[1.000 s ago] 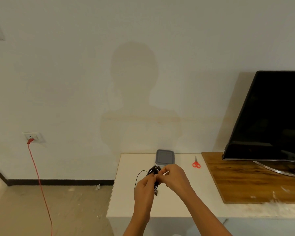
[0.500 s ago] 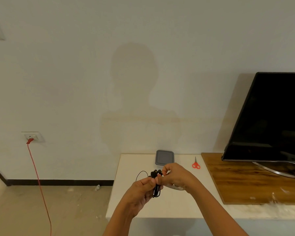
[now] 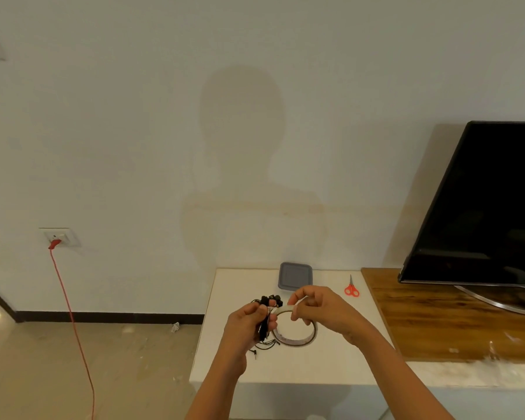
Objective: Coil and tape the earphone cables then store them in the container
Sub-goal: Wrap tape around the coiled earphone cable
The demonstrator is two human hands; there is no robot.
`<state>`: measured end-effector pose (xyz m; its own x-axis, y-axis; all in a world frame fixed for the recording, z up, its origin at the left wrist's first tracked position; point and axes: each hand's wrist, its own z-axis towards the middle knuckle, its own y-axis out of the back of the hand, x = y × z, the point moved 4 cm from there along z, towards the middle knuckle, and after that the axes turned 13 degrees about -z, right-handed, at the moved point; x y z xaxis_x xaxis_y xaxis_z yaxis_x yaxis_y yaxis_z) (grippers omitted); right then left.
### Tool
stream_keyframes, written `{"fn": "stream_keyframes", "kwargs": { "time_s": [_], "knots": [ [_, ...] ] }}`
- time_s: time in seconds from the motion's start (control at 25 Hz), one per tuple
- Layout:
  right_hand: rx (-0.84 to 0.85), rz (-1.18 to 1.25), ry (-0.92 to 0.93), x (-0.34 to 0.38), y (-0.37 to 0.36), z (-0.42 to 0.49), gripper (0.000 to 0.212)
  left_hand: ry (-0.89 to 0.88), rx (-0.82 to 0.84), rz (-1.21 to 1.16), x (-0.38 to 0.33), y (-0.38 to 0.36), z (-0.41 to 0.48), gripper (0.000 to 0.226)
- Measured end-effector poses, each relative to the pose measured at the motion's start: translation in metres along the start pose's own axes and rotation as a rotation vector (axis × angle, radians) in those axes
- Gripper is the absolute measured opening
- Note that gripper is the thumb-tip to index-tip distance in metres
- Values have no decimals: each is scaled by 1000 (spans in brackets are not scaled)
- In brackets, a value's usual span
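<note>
**Pale ring-shaped tape roll (image 3: 300,339) now raised into plain view**

Above the white tabletop (image 3: 285,368), with the grey square lidded container (image 3: 295,275) at its far edge, the right hand (image 3: 322,310) grips the roll while the left hand (image 3: 249,325) clamps the black coiled earphone cable (image 3: 265,322) touching it. Taping is under way; the tape's end seems stuck on, though blurred. Next: wrap round, then cut with the red-handled scissors (image 3: 351,289).

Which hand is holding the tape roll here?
The right hand pinches the clear ring-shaped tape roll; the left hand grips the coiled black earphone cable instead.
</note>
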<state>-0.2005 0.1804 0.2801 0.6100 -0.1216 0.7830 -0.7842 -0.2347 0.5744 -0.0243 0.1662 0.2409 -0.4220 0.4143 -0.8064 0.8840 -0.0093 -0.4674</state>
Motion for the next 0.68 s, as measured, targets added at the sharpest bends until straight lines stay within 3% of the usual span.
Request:
{"fn": "stream_keyframes", "kwargs": {
  "time_s": [0.16,0.36,0.48,0.68],
  "knots": [
    [-166,-99,-34,-19,-14,11,12,-103,-128,159,18,6,22,15],
    [-243,-217,-94,-52,-22,32,11,107,-85,24,50,12,58,12],
    [-240,-292,-128,-76,-28,49,17,157,-98,63,72,14,85,12],
    [-250,-337,-177,-116,-32,81,6,222,-93,15,108,18,128,18]
  ]
}}
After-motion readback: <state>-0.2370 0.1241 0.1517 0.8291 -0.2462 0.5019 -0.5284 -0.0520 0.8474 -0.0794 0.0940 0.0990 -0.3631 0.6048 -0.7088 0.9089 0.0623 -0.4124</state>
